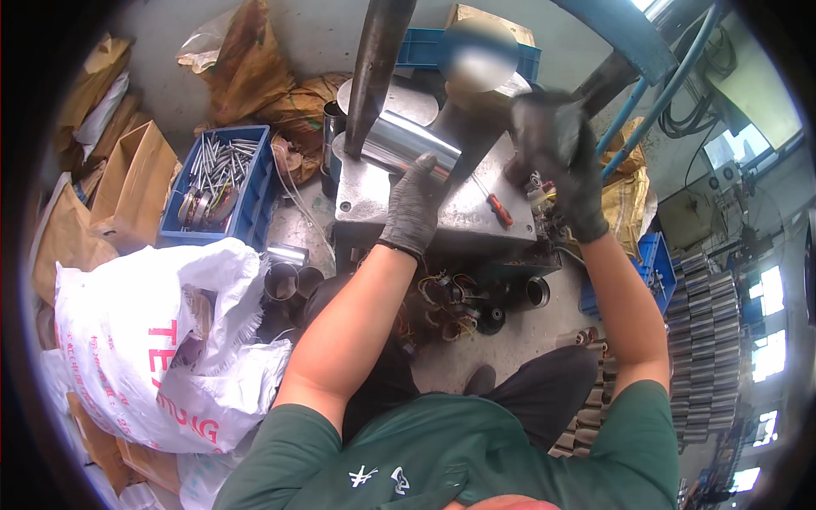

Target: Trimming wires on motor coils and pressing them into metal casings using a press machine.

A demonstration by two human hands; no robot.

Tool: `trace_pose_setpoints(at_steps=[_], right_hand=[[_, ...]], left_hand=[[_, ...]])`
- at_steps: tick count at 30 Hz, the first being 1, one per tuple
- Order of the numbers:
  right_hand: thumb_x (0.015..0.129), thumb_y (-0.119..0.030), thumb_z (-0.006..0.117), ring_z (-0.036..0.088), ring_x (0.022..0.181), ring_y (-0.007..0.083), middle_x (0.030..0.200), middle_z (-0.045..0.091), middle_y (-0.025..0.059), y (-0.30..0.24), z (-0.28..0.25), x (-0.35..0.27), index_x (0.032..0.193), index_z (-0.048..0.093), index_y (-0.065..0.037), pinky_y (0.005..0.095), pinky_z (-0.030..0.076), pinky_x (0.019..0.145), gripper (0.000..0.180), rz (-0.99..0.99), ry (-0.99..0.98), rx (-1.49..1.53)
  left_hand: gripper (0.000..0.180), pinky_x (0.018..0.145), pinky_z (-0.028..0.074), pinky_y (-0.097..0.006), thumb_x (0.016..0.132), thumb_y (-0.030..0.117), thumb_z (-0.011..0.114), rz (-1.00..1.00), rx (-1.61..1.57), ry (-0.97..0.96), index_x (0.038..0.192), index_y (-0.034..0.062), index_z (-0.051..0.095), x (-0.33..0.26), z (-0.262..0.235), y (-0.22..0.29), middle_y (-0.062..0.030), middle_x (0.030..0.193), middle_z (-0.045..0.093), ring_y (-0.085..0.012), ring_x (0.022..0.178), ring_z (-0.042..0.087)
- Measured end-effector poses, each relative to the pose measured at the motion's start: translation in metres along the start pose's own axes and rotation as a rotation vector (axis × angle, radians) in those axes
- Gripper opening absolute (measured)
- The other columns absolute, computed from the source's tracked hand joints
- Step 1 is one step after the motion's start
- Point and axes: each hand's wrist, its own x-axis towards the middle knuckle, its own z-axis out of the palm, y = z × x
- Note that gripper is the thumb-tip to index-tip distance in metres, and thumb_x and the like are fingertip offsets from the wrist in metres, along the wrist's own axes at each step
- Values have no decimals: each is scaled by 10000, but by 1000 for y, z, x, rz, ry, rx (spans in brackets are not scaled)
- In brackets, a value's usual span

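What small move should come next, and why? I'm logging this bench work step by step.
Probably steady the shiny metal cylinder under the dark vertical press ram before anything else. The gloved left hand rests on the cylinder's near end, lying on the grey metal bench plate, while the gloved right hand is raised and blurred beside it, so the cylinder seems held from one side only.

A: Where is there room on the surface (459, 212)?
B: A bare strip at its six o'clock edge, between the left hand (412, 204) and the red-handled screwdriver (495, 206).
A: And toward twelve o'clock?
B: Blocked. The shiny metal cylinder (408, 146) lies across it, and the dark upright post (378, 64) stands just behind.
A: Three o'clock?
B: The right hand (557, 161) hangs over that corner; blue pipes (654, 98) slant beyond.
A: Nine o'clock?
B: The blue bin of metal rods (217, 183) and a white sack (161, 340) crowd the floor.
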Motion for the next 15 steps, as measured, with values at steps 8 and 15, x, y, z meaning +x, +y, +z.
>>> trace_pose_setpoints(at_steps=[8, 15], right_hand=[[712, -378, 908, 691, 1108, 260, 1245, 674, 168, 67, -21, 141, 1371, 453, -14, 354, 559, 938, 879, -264, 322, -589], [875, -474, 772, 697, 1018, 313, 1075, 705, 198, 61, -15, 143, 1314, 614, -37, 372, 541, 929, 639, -268, 293, -1082]], left_hand=[[495, 1044, 536, -422, 857, 51, 762, -1, 19, -242, 1300, 34, 541, 7, 1, -22, -99, 1180, 640, -259, 1158, 624], [698, 948, 584, -372, 759, 1, 813, 31, 419, -135, 1352, 53, 450, 2, 5, -16, -90, 1231, 609, -231, 1111, 638]])
